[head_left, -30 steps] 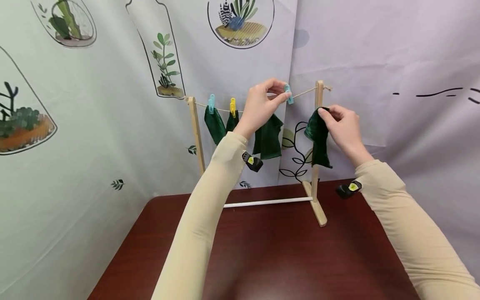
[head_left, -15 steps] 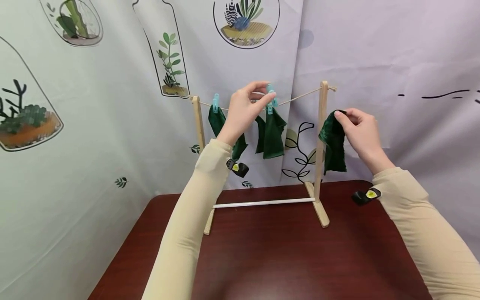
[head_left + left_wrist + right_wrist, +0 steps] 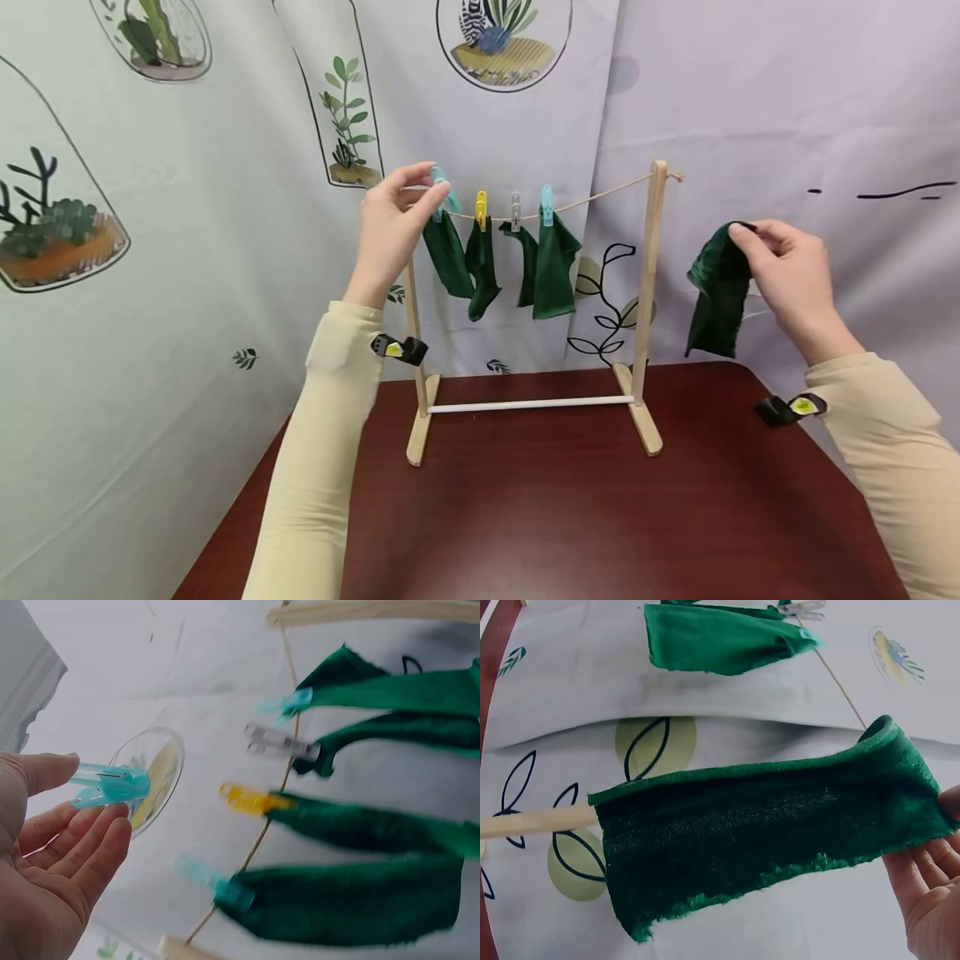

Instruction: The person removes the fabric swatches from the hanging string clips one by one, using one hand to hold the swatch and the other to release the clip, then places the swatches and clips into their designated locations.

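Note:
My left hand (image 3: 392,229) pinches a light blue clothespin (image 3: 120,784) between thumb and fingers, in front of the left end of the line in the head view. Out to the right of the rack, my right hand (image 3: 797,271) grips a dark green velvety cloth (image 3: 765,825) by its top edge, and the rest hangs down. On the cord hang several green pieces: one under a blue clothespin at the left, a sock-shaped one (image 3: 482,275) under a yellow clothespin (image 3: 481,210), one under a clear grey clothespin (image 3: 516,212), and a wider one (image 3: 555,271) under another blue clothespin (image 3: 547,206).
The wooden rack has a right post (image 3: 648,283), feet on the dark red table (image 3: 525,517) and a white crossbar (image 3: 532,405) low down. Its cord (image 3: 603,193) runs between the posts. A printed backdrop curtain (image 3: 750,108) stands close behind.
My left hand has moved left along the line with the clothespin, uncovering the hanging pieces. My right hand has carried the green cloth rightward, away from the right post.

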{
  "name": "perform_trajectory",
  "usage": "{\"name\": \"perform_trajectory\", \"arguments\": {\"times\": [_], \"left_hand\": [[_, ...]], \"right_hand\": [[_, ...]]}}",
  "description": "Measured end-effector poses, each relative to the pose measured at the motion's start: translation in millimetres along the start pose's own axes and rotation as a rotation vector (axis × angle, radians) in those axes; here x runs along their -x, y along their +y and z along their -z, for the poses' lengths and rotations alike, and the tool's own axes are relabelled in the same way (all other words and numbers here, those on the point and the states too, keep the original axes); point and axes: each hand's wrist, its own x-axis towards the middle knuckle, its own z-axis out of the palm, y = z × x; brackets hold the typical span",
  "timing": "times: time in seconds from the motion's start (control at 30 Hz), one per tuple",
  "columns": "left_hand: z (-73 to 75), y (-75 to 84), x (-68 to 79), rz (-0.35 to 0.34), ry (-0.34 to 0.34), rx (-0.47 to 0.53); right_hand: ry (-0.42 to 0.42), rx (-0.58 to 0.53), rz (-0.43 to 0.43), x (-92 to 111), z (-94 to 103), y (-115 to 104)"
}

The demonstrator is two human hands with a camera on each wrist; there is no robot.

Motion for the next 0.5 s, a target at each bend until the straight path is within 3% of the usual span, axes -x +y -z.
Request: {"name": "perform_trajectory", "arguments": {"times": [0.33, 0.5], "left_hand": [[55.6, -7.9, 22.8, 0.031, 0.132, -0.010], [73.6, -27.3, 45.1, 0.081, 0.146, -0.086]], "right_hand": [[0.015, -0.044, -0.028, 3.5, 22.4, 4.6], [-0.003, -0.028, -0.065, 12.4, 29.9, 16.1]]}}
